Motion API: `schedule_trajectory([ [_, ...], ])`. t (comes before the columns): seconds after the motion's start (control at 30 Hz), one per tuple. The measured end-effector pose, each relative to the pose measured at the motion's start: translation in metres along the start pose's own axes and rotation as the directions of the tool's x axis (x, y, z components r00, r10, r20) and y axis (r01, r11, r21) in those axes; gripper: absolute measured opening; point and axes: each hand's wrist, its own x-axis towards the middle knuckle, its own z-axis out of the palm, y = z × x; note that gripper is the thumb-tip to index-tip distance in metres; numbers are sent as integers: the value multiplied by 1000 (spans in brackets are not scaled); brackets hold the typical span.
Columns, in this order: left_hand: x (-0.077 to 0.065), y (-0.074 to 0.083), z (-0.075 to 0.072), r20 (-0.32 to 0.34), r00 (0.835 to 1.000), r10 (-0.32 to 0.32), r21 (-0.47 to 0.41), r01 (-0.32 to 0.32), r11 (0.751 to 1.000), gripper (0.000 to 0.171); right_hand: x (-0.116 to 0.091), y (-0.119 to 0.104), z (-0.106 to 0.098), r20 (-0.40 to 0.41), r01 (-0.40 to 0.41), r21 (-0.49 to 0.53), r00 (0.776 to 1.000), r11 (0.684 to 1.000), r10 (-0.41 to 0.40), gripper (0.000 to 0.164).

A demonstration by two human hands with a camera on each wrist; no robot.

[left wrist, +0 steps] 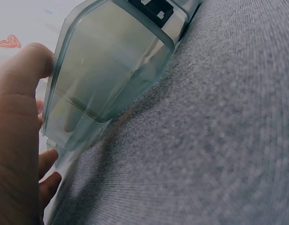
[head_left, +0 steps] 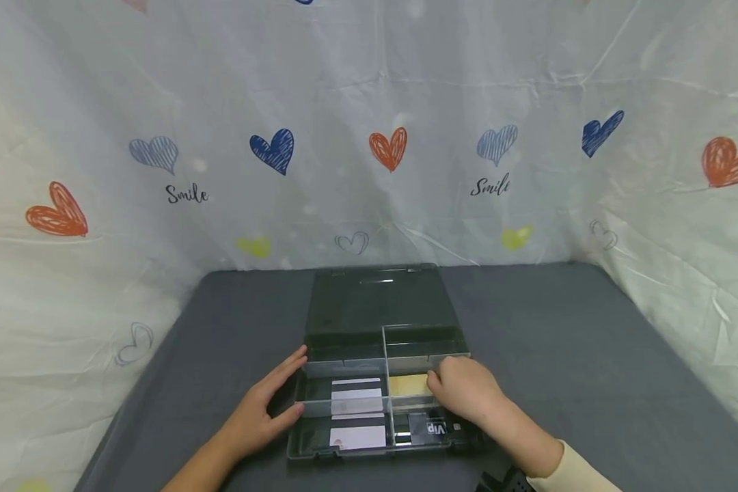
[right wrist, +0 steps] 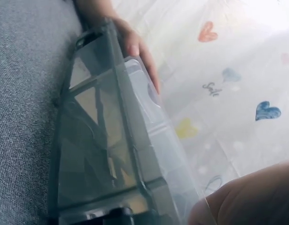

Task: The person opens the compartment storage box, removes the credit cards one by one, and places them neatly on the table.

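Observation:
A clear divided storage box [head_left: 341, 456] lies on the table with its dark see-through lid [head_left: 378, 297] tipped back. My left hand [head_left: 255, 413] rests against its left side, thumb and fingers spread; the left wrist view shows this hand [left wrist: 18, 122] beside the side wall. Curled over the right middle compartment, my right hand [head_left: 467, 388] has its fingers at a yellow card [head_left: 408, 385]. Its fingertips are hidden, so I cannot tell whether they pinch the card. White cards with dark stripes [head_left: 357, 437] lie in the left compartments. A black "Vip" card [head_left: 421, 429] sits at front right.
Grey cloth [head_left: 553, 342] covers the table around the box. Behind it and at both sides hangs a white curtain [head_left: 326, 89] printed with hearts. A black strap-like item [head_left: 506, 480] is at the right wrist, by a cream sleeve [head_left: 568, 471].

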Motion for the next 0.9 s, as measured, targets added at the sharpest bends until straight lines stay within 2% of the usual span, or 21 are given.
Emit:
schedule_trajectory([
  [0.17,0,-1,-2,4,1000,-5,12,5,1000,71,2,0,-5,-4,-8,65,1000,998,8,51],
  [0.33,0,-2,-2,9,1000,-11,23,11,1000,71,2,0,-13,-30,13,84,999,996,-11,25],
  [0.47,2,-2,-1,6,1000,1,23,-1,1000,70,3,-1,-18,-56,35,143,998,989,-27,3],
  [0.53,3,-2,-1,4,1000,6,21,-6,1000,70,4,-1,-19,-65,57,207,997,977,-44,14],
  [0.67,3,-2,-2,7,1000,-2,22,1,1000,70,7,1,-20,-1,91,376,995,922,-98,32],
  [0.73,2,-2,-2,10,1000,-9,26,9,1000,71,8,2,-19,24,103,425,992,899,-125,39],
  [0.9,2,-3,-1,17,1000,-23,29,23,999,71,10,6,-20,70,76,512,989,856,-130,40],
])
